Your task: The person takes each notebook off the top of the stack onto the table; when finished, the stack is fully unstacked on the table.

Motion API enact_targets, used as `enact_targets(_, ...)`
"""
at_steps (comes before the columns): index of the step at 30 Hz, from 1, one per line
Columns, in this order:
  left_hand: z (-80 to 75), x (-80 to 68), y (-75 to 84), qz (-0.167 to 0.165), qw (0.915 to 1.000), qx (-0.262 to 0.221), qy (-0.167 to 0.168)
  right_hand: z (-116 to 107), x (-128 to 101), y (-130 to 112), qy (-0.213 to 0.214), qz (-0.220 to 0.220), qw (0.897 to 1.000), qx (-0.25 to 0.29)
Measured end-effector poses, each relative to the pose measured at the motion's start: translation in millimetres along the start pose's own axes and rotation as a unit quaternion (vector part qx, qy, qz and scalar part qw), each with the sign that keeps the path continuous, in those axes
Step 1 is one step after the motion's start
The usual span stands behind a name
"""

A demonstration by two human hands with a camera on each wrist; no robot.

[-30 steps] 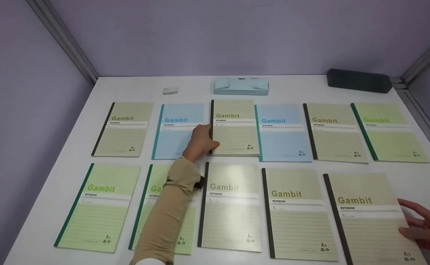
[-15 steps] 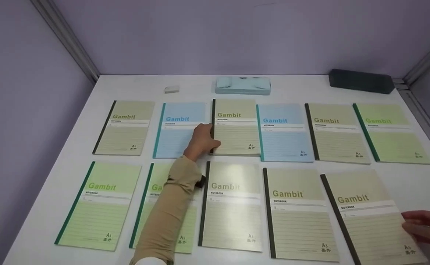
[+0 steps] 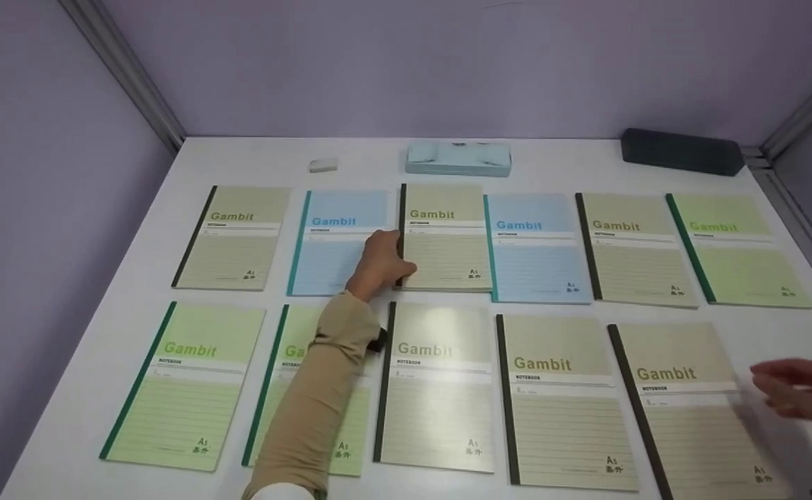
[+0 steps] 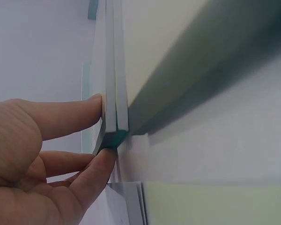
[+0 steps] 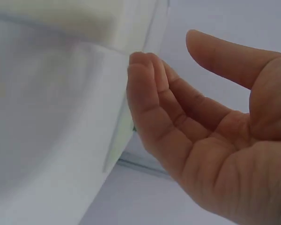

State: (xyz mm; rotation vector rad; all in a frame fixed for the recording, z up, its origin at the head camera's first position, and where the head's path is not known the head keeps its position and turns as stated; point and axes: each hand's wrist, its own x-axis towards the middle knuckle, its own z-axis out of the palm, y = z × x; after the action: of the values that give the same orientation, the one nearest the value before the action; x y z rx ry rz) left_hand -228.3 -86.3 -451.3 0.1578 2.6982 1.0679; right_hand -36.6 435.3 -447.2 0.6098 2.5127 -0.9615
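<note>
Right now the left hand point(image 3: 380, 264) is at the spine of the tan notebook point(image 3: 445, 239) that lies third from the left in the back row on the white table point(image 3: 371, 163). From the head view, the thumb sits over the lower spine corner and the fingers lie along the dark binding edge, on the side that faces the blue notebook point(image 3: 336, 243). The left wrist view shows the same from close by: a fingertip point(image 4: 91, 105) presses the stacked page edges and the thumb point(image 4: 100, 164) is hooked at the corner, so the hand pinches the notebook by its spine edge.

That notebook's long axis runs from the near edge of the table toward the far edge, with the spine on its left side. It therefore lies just to the right of the left hand's fingers, touching them, and its right edge overlaps or meets the second blue notebook point(image 3: 534, 250); which of the two, I cannot tell.

The right hand point(image 3: 805, 396) hovers over the near right corner of the table, above the right margin of the front-row tan notebook point(image 3: 690, 403). Its fingers are loosely spread and relaxed in the right wrist view point(image 5: 201, 126), holding nothing. It is well apart from the pinched notebook, so the left hand is much the nearer.
</note>
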Motion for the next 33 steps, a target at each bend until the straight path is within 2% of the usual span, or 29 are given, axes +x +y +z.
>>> enact_targets(2,-0.5,0.5,0.0,0.003,1.0,0.0,0.005,5,-4,-34,0.018,-0.093,0.995,-0.02)
enact_targets(4,-0.4,0.4,-0.1,0.003,1.0,-0.001,0.007,14,-3,-69,0.019,-0.175,0.984,-0.025)
enact_targets(6,0.2,0.1,-0.4,-0.001,1.0,-0.008,0.003,28,3,-104,0.004,-0.226,0.974,-0.015)
enact_targets(8,1.6,-0.1,-0.4,-0.004,0.9999,-0.01,0.0,41,13,-135,-0.034,-0.254,0.967,-0.005)
enact_targets(10,2.6,-0.2,-0.1,-0.009,0.9999,-0.012,-0.002,57,26,-163,-0.076,-0.258,0.963,0.008)
enact_targets(13,2.4,0.2,0.4,-0.013,0.9999,-0.002,-0.002,79,47,-200,-0.128,-0.24,0.962,0.023)
enact_targets(18,-2.0,-0.2,0.4,-0.017,0.9998,0.013,0.001,109,69,-248,-0.178,-0.196,0.963,0.055)
enact_targets(22,-3.0,-0.5,1.1,-0.024,0.9995,0.02,0.001,124,82,-267,-0.189,-0.153,0.968,0.068)
enact_targets(25,-2.9,-0.5,0.3,-0.023,0.9995,0.022,0.0,131,89,-275,-0.189,-0.137,0.97,0.069)
enact_targets(33,-3.6,-1.1,-3.1,-0.004,0.9999,0.008,-0.013,139,93,-284,-0.211,-0.151,0.957,0.128)
